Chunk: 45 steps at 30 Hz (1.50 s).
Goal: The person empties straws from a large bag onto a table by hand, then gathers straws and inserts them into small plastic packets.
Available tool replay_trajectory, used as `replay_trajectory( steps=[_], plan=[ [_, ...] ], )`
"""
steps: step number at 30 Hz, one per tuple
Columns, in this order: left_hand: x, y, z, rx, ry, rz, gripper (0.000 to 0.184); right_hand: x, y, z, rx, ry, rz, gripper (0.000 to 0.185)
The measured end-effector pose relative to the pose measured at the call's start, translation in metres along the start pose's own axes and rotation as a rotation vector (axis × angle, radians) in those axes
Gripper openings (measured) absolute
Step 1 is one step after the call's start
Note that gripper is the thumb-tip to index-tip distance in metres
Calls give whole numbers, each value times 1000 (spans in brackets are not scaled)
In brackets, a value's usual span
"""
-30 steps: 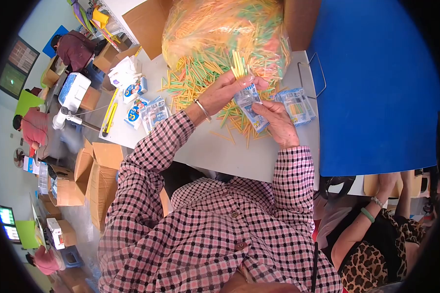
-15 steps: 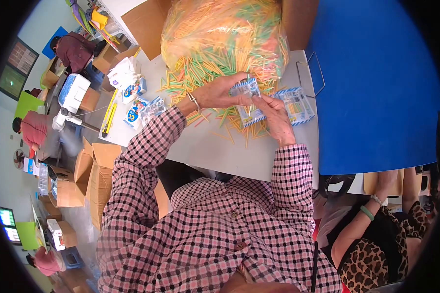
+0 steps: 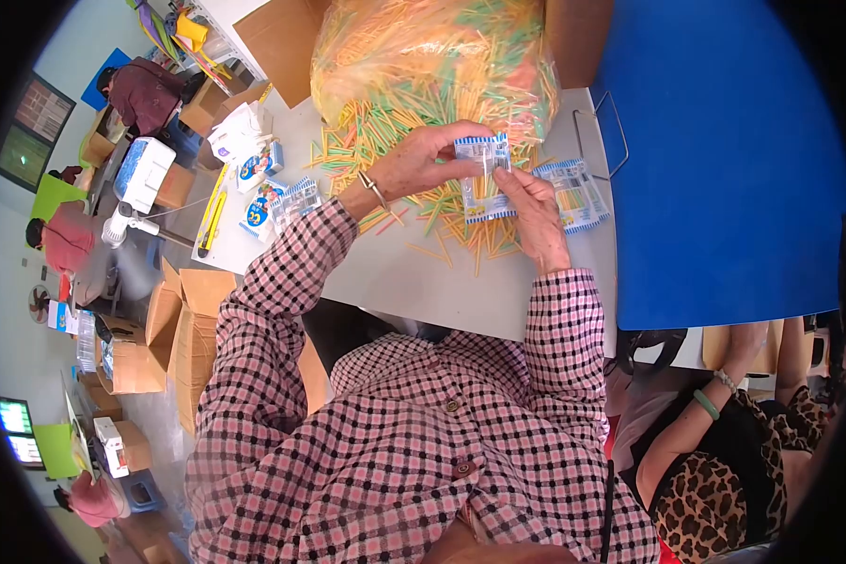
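Observation:
Both my hands hold a small clear plastic packet (image 3: 487, 199) with blue striped edges, above a loose heap of thin coloured sticks (image 3: 385, 141). My left hand (image 3: 425, 162) pinches its upper left side between thumb and fingers. On the lower right, my right hand (image 3: 538, 218) grips it with the thumb in front. Whether sticks lie inside this packet I cannot make out. Just right of my right hand, another striped packet (image 3: 578, 197) rests on the table with sticks showing in it.
A large clear bag of sticks (image 3: 432, 56) stands in a cardboard box (image 3: 578, 47) at the back. Left on the table (image 3: 395, 287) are printed packs (image 3: 258, 209), a striped packet (image 3: 296, 202) and a yellow cutter (image 3: 212, 218). A blue board (image 3: 724, 188) and a co-worker's arm (image 3: 681, 437) are right.
The packet has been turned more upright and its striped top edge now shows flat. My left hand has shifted slightly up; green stick ends seen at the packet's top before no longer show.

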<state>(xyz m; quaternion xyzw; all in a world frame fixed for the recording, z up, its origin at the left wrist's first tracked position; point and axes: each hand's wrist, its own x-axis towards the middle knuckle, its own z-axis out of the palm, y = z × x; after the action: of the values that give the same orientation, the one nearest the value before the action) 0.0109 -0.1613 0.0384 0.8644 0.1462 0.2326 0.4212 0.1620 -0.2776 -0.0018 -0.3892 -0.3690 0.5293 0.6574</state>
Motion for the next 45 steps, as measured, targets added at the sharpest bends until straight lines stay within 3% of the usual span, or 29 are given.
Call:
replay_trajectory(
  steps=[8,11,15,19,24,28,32,35,40,43,45],
  plan=[
    [5,12,-1,-45,-104,-37,34,3,5,-4,7,-46,-11,22],
    [6,14,-1,-121,-65,-144,24,3,7,-8,-51,-63,-12,22],
    [8,21,5,-262,25,-78,19,6,12,-13,-157,-93,-26,22],
    [9,11,1,27,-3,-68,22,4,10,-9,-172,-79,-34,21],
    [9,15,2,-135,65,-80,25,0,5,-10,-208,-80,69,21],
    [7,21,3,-164,-72,-149,24,-2,1,-7,-218,-81,114,21],
    [10,11,9,-249,13,-65,29,-3,1,-10,-209,-88,129,20],
    [12,9,13,97,0,55,32,-2,3,-11,-253,-95,135,20],
    [13,10,13,64,8,48,34,-1,3,-12,-284,-84,73,20],
    [10,19,9,-265,-15,-119,34,1,2,-13,-252,-81,54,21],
    [8,12,5,-212,-19,-122,35,0,3,-14,-248,-75,79,21]
  ],
)
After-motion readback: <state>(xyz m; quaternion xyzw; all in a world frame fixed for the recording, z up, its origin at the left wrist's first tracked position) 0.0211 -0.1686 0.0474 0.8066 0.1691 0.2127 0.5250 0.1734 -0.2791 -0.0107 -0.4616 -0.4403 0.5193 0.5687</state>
